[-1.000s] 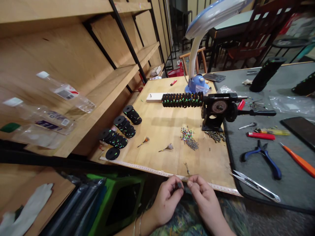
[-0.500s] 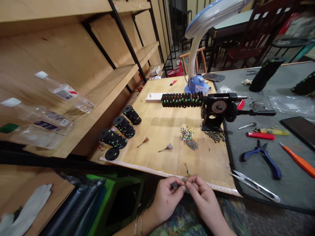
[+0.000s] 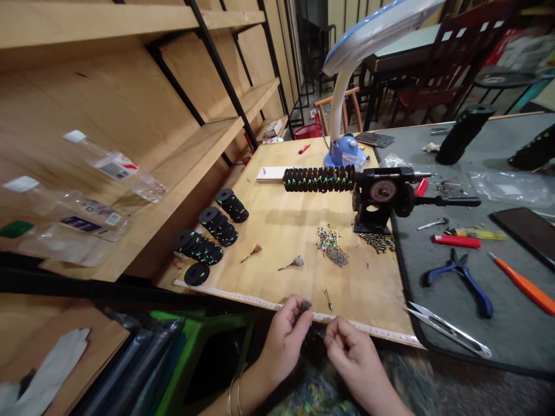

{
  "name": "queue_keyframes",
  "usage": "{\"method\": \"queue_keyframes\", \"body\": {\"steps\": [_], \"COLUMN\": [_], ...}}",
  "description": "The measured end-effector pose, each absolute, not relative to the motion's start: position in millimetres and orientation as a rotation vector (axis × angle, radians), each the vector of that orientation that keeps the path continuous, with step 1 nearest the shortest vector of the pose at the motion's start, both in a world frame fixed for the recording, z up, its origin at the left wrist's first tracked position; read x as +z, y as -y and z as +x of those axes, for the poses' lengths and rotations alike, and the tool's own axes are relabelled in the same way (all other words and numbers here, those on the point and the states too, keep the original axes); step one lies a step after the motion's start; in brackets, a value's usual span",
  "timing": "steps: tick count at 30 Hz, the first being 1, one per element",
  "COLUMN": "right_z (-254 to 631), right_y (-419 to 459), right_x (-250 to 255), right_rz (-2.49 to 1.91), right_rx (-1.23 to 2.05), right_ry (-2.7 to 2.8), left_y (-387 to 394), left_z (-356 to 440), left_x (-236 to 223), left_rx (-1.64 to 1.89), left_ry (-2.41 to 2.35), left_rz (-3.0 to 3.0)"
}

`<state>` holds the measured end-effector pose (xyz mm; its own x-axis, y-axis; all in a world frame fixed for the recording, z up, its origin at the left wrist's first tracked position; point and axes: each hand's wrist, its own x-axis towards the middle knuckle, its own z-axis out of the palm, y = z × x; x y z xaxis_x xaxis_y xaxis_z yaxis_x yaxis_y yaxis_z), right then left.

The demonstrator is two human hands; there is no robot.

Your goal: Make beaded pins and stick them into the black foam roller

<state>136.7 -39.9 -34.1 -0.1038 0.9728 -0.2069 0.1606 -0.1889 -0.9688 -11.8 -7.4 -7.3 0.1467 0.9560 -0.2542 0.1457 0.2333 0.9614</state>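
At the table's front edge my left hand (image 3: pixel 287 332) is closed in a pinch, with a small dark grey piece (image 3: pixel 306 304) at its fingertips. To its right, my right hand (image 3: pixel 352 349) has thumb and fingers pressed together. A faint thin strand (image 3: pixel 318 333) seems to run between the hands, too fine to name surely. Just beyond them lies a small metal piece with a wire loop (image 3: pixel 328 300). Farther in are a grey-tipped bundle (image 3: pixel 295 263), an orange-tipped bundle (image 3: pixel 252 252), colourful beads (image 3: pixel 327 237), grey small parts (image 3: pixel 337 256) and brass-coloured small parts (image 3: pixel 378 242).
A black hand-cranked winder (image 3: pixel 377 196) holds a row of black foam spools (image 3: pixel 318 179). More spool stacks (image 3: pixel 219 225) stand left. Behind is a blue-white lamp (image 3: pixel 344 150). On the grey mat (image 3: pixel 427 254) lie pliers (image 3: pixel 459 277), thread snips (image 3: pixel 451 330) and an orange tool (image 3: pixel 524 283).
My hands, together before, have moved apart. The left has shifted left and slightly up with the grey piece; the right has moved slightly right and down.
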Motion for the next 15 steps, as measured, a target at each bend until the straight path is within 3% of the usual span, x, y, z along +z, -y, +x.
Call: {"method": "queue_keyframes", "body": {"steps": [8, 15], "right_z": [146.9, 147.7], "right_y": [45.7, 39.4], "right_x": [-36.0, -37.1], "right_rz": [-1.421, -1.401], "right_rx": [1.343, 1.422], "right_ry": [1.279, 0.965], "left_y": [-4.0, 0.1], "left_z": [-19.8, -23.5], "left_x": [-8.2, -3.0], "left_rx": [0.941, 0.827], "left_ry": [-1.285, -1.215], "left_rz": [0.946, 0.953]}}
